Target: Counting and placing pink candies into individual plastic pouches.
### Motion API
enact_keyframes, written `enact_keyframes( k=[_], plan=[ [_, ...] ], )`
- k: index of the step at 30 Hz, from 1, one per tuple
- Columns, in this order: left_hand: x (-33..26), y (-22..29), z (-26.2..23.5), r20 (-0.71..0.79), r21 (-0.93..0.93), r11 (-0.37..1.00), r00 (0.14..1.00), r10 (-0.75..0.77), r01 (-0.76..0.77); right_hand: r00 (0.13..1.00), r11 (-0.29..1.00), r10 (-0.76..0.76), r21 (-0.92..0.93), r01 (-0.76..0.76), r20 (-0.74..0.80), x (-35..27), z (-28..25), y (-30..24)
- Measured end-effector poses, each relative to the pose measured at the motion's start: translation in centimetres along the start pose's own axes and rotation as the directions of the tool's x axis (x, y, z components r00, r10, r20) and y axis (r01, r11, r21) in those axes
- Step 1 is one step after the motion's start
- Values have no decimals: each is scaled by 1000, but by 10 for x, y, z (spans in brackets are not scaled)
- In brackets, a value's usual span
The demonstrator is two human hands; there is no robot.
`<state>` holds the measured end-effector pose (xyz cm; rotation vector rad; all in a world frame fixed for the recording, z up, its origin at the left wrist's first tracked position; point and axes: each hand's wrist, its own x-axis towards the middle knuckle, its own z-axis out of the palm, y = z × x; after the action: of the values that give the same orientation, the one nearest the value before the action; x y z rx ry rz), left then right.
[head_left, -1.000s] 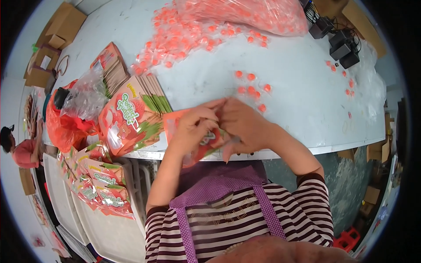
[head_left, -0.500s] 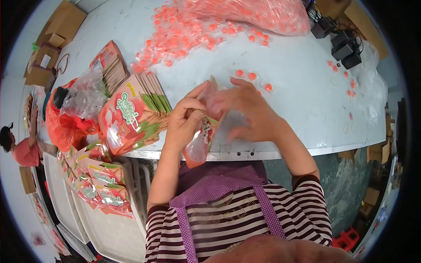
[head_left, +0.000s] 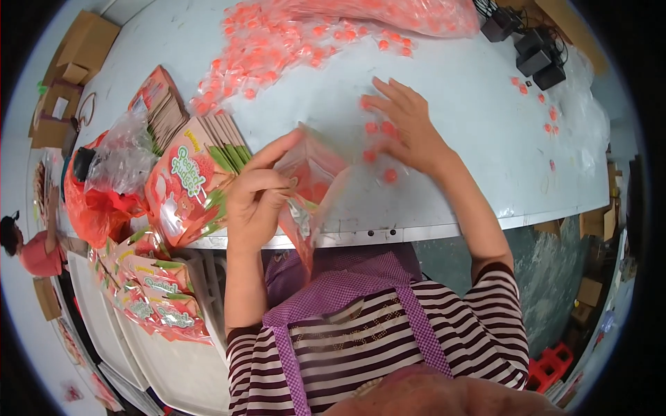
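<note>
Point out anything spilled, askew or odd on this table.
Small pink wrapped candies lie loose across the white table, strays reaching its right side. The stack of printed red pouches overhangs the near edge. Filled pouches sit heaped unevenly below.

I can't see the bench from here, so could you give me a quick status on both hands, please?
Left hand gripping clear pouch, mouth held open. Right hand spread flat over loose orange candies on table. Nothing between hands.

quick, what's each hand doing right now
Left hand: closed, holding the open candy pouch.
Right hand: open, fingers spread over loose red candies on the table.
</note>
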<state>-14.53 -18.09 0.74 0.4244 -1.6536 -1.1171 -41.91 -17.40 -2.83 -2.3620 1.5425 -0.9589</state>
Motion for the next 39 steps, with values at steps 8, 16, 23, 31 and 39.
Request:
enact_keyframes(
  k=[8,16,23,31,39],
  plan=[
    [-2,17,-4,-32,235,972,999,-9,17,845,956,240,-269,-118,478,-9,-3,-15],
    [15,38,19,76,553,831,997,13,-53,976,944,16,-326,57,219,-45,20,-22],
    [3,15,34,147,528,848,979,-141,43,997,996,30,-80,-35,-72,-44,17,-16],
    [12,-1,52,184,445,896,979,-92,0,857,8,514,999,48,-45,18,-42,-85],
    [19,-11,66,213,450,892,976,-56,-47,846,366,507,930,-38,-165,22,-26,-83]
  ],
)
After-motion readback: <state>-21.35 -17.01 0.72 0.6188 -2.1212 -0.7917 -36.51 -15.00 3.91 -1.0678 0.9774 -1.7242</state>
